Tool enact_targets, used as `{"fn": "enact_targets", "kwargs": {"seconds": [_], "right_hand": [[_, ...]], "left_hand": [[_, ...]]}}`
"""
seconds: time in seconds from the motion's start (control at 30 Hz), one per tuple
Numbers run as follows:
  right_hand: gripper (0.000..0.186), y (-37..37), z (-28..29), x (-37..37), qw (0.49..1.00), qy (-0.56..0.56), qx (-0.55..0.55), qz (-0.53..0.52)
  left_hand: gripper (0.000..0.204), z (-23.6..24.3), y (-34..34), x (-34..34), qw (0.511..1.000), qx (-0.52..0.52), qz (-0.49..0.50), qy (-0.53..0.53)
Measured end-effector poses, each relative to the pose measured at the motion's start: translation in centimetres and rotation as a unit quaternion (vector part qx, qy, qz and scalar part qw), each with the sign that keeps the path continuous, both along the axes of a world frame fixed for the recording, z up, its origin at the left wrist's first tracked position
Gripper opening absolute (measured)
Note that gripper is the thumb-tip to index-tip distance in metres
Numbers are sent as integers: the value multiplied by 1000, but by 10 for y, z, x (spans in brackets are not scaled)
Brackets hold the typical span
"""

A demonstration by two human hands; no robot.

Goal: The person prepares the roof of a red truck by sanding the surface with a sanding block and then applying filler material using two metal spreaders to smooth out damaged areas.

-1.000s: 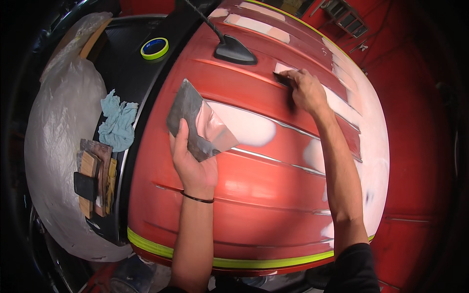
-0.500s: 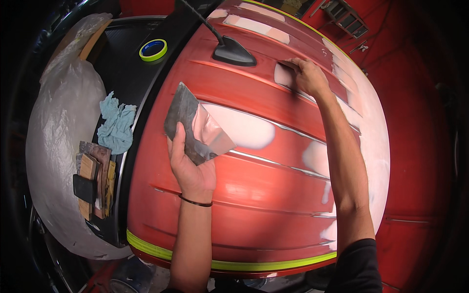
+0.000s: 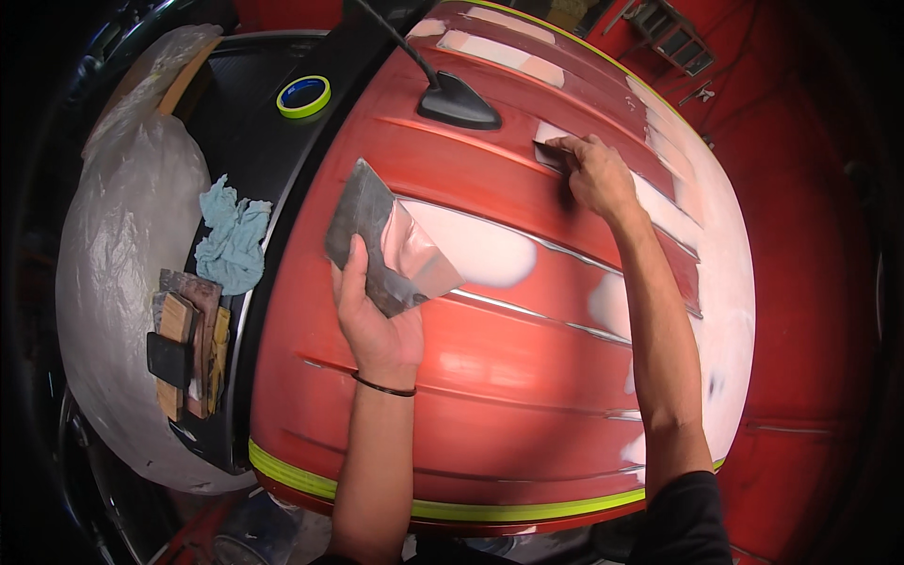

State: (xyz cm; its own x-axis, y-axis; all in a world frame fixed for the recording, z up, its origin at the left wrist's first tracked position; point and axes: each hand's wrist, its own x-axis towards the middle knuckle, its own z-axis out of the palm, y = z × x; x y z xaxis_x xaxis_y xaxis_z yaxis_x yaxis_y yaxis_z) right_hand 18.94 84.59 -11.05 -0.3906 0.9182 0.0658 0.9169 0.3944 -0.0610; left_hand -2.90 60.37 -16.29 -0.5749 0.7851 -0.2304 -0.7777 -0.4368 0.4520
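Note:
Held up over the red car roof point(image 3: 377, 443), my left hand point(image 3: 381, 325) grips a grey putty mixing plate point(image 3: 363, 226) by its near edge, thumb on top. Pink filler putty point(image 3: 410, 240) is smeared across the plate's right side. Farther off to the right, my right hand point(image 3: 600, 179) pinches a dark, thin-bladed putty spreader point(image 3: 550, 154). Its blade is at a small pale patch point(image 3: 546, 132) on the roof, right of the black fin antenna point(image 3: 459, 101). My fingers cover part of the spreader.
Yellow-green masking tape point(image 3: 292, 469) edges the roof. On the black panel at left lie a tape roll point(image 3: 303, 97), a crumpled blue cloth point(image 3: 231, 240) and several sanding blocks point(image 3: 174, 339). Plastic sheeting point(image 3: 122, 301) hangs beyond. Whitish filler areas point(image 3: 480, 245) mark the roof.
My right hand and the spreader have moved slightly nearer across the pale patch, uncovering its far part. The left hand keeps holding the plate; the whole view has shifted a little.

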Motion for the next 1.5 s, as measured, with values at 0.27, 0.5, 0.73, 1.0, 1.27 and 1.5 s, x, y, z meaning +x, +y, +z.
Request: {"fn": "enact_targets", "kwargs": {"seconds": [0.27, 0.5, 0.73, 1.0, 1.27, 1.5], "right_hand": [[47, 42, 4, 15, 999, 53, 6, 2], [53, 72, -5, 12, 1000, 17, -20, -15], [41, -22, -9, 12, 997, 25, 64, 42], [44, 28, 5, 24, 996, 76, 42, 14], [54, 67, 3, 0, 998, 20, -40, -50], [49, 46, 8, 0, 999, -4, -14, -37]], "left_hand": [[41, -4, 1, 2, 1000, 13, -9, -4], [40, -3, 1, 2, 1000, 27, -9, 7], [39, -1, 0, 2, 1000, 27, -4, 6], [38, -2, 2, 4, 999, 31, -9, -4], [39, -4, -1, 1, 1000, 21, 0, 6], [39, -5, 0, 2, 1000, 28, -8, 8]]}}
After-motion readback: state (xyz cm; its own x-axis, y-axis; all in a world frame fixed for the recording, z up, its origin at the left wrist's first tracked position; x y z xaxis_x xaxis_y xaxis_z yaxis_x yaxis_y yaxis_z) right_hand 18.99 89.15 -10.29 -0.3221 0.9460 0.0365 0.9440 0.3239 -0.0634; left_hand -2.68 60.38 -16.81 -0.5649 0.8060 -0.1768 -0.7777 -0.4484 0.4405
